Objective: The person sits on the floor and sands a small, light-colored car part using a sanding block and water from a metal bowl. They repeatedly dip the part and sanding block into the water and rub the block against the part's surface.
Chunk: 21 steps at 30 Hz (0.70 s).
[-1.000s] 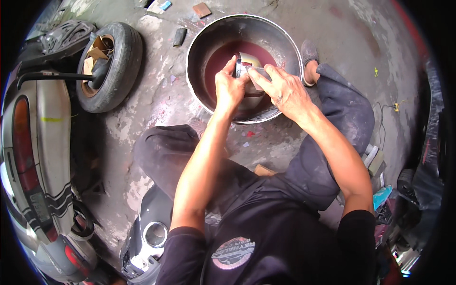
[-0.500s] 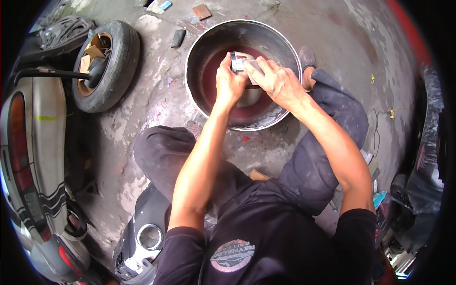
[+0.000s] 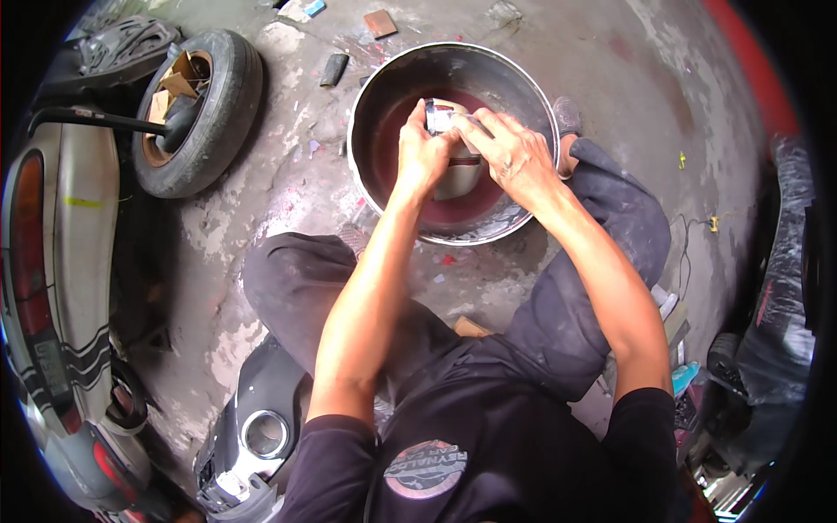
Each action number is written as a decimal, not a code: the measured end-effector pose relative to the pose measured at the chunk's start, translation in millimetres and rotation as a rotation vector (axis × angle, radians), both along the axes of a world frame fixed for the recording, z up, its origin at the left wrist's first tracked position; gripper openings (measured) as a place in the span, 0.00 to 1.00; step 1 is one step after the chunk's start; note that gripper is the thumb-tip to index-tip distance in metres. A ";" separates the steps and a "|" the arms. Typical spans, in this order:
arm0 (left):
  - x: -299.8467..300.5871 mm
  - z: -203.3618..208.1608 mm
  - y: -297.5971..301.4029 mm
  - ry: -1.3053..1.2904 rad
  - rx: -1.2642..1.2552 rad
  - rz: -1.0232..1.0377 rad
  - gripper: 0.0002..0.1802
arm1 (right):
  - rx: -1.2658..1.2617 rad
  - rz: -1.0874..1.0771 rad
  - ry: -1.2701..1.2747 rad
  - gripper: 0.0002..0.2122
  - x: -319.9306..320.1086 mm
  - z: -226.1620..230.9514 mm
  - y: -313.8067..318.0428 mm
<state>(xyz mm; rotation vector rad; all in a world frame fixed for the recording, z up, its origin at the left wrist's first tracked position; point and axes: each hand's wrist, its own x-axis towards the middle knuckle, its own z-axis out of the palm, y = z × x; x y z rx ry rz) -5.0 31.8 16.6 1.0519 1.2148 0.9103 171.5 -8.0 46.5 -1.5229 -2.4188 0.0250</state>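
Over a round dark basin [image 3: 523, 78] of reddish water, my left hand [image 3: 423, 155] grips a pale, glossy part with dark edges [image 3: 442, 115], its thumb on the near side. My right hand [image 3: 520, 159] lies across that part with its fingers bent together. A thin greyish piece [image 3: 473, 139] shows under the right fingers; I cannot make out its kind. Below the hands, a pale rounded surface [image 3: 458, 181] shows inside the basin. Whether it belongs to the held part is hidden by my hands.
A tyre [image 3: 241, 113] with cardboard scraps in its rim lies at the left, near a long grey-and-white vehicle panel [image 3: 85, 235] with red lenses. A dark fairing [image 3: 275, 383] sits by my left leg. Plastic-wrapped pieces [image 3: 780, 305] are at the right. A brown block [image 3: 380, 23] lies beyond the basin.
My right hand has shifted slightly over the held part, and less of the thin greyish piece shows. The left hand keeps its grip. The whole view has shifted a little.
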 end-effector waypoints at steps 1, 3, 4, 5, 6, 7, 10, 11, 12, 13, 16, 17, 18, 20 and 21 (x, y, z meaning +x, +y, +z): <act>-0.2 -0.7 -0.3 0.000 0.020 0.000 0.35 | 0.013 0.021 0.001 0.27 1.2 0.1 1.4; 0.6 -2.7 -0.1 0.002 0.059 -0.001 0.34 | 0.039 0.063 0.004 0.26 6.7 -1.3 7.4; 0.4 -6.1 0.0 0.018 0.068 0.005 0.35 | 0.019 0.093 0.026 0.25 7.8 3.7 11.4; 0.3 -10.1 0.1 0.034 0.076 0.012 0.36 | 0.008 0.121 -0.007 0.25 7.4 6.5 14.3; -0.7 -13.7 -0.3 0.051 0.085 0.018 0.37 | -0.004 0.151 -0.038 0.24 6.7 8.4 16.7; -0.8 -14.7 0.0 0.048 0.082 0.016 0.39 | -0.014 0.180 -0.074 0.24 7.1 11.3 19.1; -1.7 -13.9 0.8 0.024 0.069 -0.009 0.42 | 0.046 0.159 -0.197 0.26 2.4 5.9 18.5; -0.9 -10.6 1.5 0.002 0.060 -0.030 0.43 | 0.072 0.146 -0.229 0.26 1.6 0.6 17.3; -0.1 -8.3 1.6 -0.019 0.052 -0.053 0.44 | 0.088 0.132 -0.248 0.26 0.7 -3.4 15.1; -0.6 -13.2 2.4 0.006 0.066 -0.026 0.43 | 0.109 0.122 -0.265 0.27 -2.7 -5.5 13.4; -2.6 -18.1 4.8 0.052 0.097 -0.002 0.39 | 0.137 0.089 -0.281 0.28 -9.5 -14.5 12.5; -3.1 -17.6 5.2 0.049 0.090 -0.001 0.38 | 0.140 0.074 -0.281 0.28 -10.4 -17.9 12.3; -3.2 -16.7 5.7 0.047 0.083 0.000 0.38 | 0.141 0.069 -0.276 0.28 -11.3 -21.7 12.8; -5.4 -14.5 6.8 0.066 0.089 -0.007 0.36 | 0.149 0.061 -0.272 0.28 -15.4 -23.2 15.7; -5.4 -13.4 6.4 0.057 0.090 -0.005 0.35 | 0.136 0.052 -0.283 0.28 -16.9 -22.7 15.0</act>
